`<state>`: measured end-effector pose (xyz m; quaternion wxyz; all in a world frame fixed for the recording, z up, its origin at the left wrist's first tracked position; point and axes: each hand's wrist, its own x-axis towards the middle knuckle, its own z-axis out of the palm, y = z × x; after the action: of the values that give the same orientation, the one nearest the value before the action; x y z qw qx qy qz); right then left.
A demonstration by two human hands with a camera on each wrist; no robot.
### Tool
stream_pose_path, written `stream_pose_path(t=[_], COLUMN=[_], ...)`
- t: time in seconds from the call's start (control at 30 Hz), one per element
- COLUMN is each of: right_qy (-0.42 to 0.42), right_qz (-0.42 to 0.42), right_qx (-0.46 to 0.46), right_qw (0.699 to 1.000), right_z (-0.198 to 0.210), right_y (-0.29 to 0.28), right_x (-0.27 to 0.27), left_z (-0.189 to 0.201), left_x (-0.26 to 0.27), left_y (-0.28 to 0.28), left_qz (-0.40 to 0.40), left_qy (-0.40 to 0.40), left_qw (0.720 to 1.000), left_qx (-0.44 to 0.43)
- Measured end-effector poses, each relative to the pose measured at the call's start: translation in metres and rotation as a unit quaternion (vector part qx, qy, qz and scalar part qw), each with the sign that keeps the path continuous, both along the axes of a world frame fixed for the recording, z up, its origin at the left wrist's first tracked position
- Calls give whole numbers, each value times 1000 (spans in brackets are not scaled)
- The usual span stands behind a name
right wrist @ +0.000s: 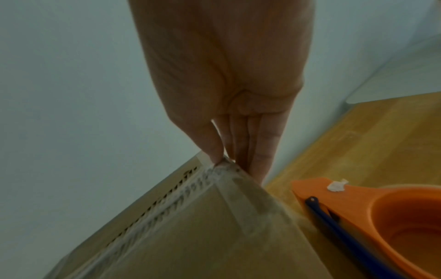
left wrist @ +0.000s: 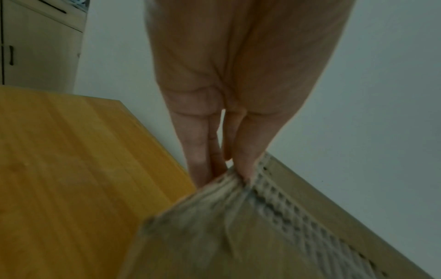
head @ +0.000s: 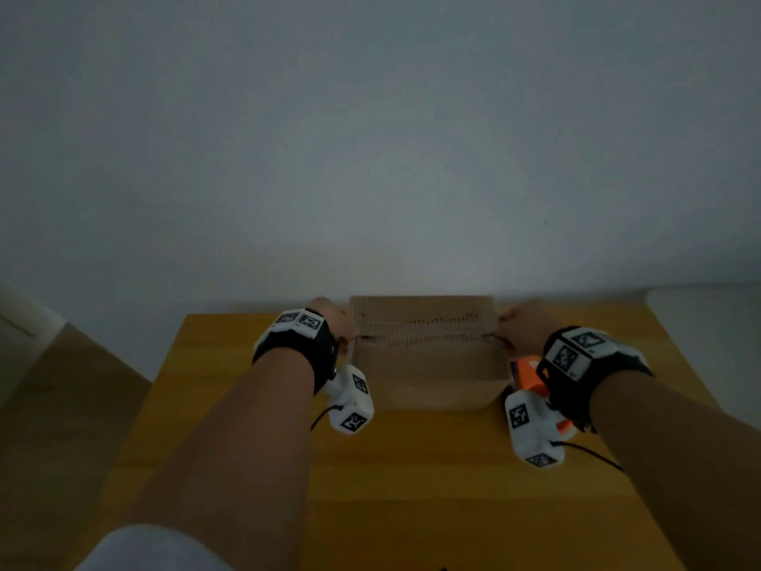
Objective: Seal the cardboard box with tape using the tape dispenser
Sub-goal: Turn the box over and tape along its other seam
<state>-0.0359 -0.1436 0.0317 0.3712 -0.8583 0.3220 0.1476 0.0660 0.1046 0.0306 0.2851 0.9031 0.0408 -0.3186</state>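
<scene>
The cardboard box (head: 428, 352) sits on the yellow wooden table (head: 412, 467), toward its far edge and close to the pale wall (head: 370, 138). I have one hand at each end of it. A strip of clear tape (right wrist: 167, 203) runs along the top, over the seam between the flaps, and it looks rippled and wrinkled where it crosses the corrugated edges.

My left hand (left wrist: 229, 94) is at the box's left end. The fingers (left wrist: 198, 151) point down the side of the box while my thumb (left wrist: 248, 160) presses on top, and between them I pinch the bunched end of the tape where it folds over the box's edge. The tape gathers into creases right under my thumb.

My right hand (right wrist: 226, 85) does the same at the right end: the thumb (right wrist: 210, 147) bears on the top corner and the straight fingers (right wrist: 262, 151) lie down against the side, with the tape's end caught between them at the corner. A further patch of tape lies across that corner of the lid.

The orange tape dispenser (right wrist: 381, 217) lies on the table just beside the box's right side, near my right wrist, with its dark blue blade bar (right wrist: 346, 236) facing the box. Neither hand touches it. A small white scrap (right wrist: 337, 186) clings to its upper edge.

Both wrists carry black straps with white marker blocks (head: 352, 399).
</scene>
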Motion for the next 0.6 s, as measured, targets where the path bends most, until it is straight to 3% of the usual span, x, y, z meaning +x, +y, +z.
stream_pose_path(t=[0.1,0.2,0.6], right_qy=[-63,-71,-68], right_qz=[-29,-22,-18], right_qx=[-27,-49,-94], right_qw=[997,996,993], right_z=[2,3,-7], right_y=[-2,-6,-14], right_x=[14,26,43], left_z=[6,1,-14], left_x=[10,23,40], left_y=[-6,-11,-25], left_qz=[46,47,82], left_qy=[-64,-106,-140], left_qw=[996,991,984], left_qx=[-51,-66,-77])
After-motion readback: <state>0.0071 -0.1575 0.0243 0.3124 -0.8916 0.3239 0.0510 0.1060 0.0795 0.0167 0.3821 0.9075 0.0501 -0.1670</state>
